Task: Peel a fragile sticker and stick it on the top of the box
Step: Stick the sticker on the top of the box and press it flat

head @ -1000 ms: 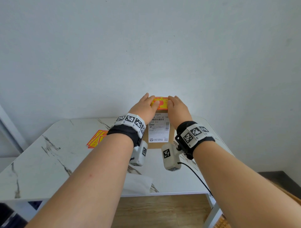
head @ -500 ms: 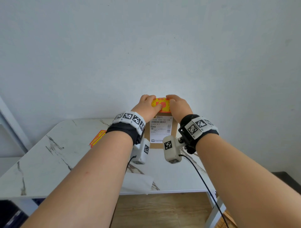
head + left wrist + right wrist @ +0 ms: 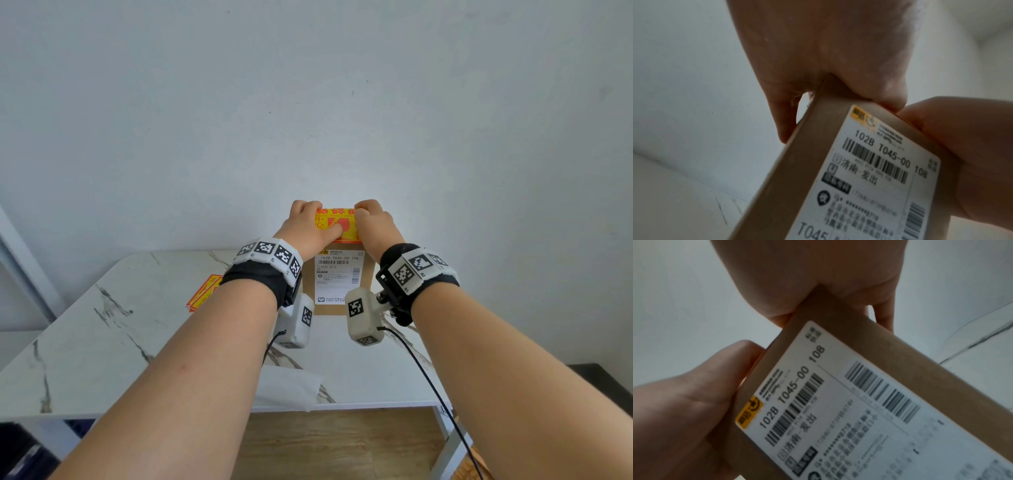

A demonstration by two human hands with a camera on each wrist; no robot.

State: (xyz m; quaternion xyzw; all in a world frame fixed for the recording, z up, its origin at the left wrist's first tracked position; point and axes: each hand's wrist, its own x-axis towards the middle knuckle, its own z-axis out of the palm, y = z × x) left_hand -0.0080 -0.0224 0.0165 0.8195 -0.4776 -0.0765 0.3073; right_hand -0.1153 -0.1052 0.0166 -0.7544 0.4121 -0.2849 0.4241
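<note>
Both hands, left hand (image 3: 310,228) and right hand (image 3: 371,224), curl over the brown cardboard box (image 3: 342,274), thumbs pressing the yellow-red fragile sticker (image 3: 337,222); uneven pressure risks wrinkles.

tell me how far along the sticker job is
Done: the fragile sticker is peeled and lies on top of the box. In hand: the left hand and right hand grip the top edges, left thumb pressing the sticker. Left: finish smoothing and let go. Spare stickers lie on the table.
</note>
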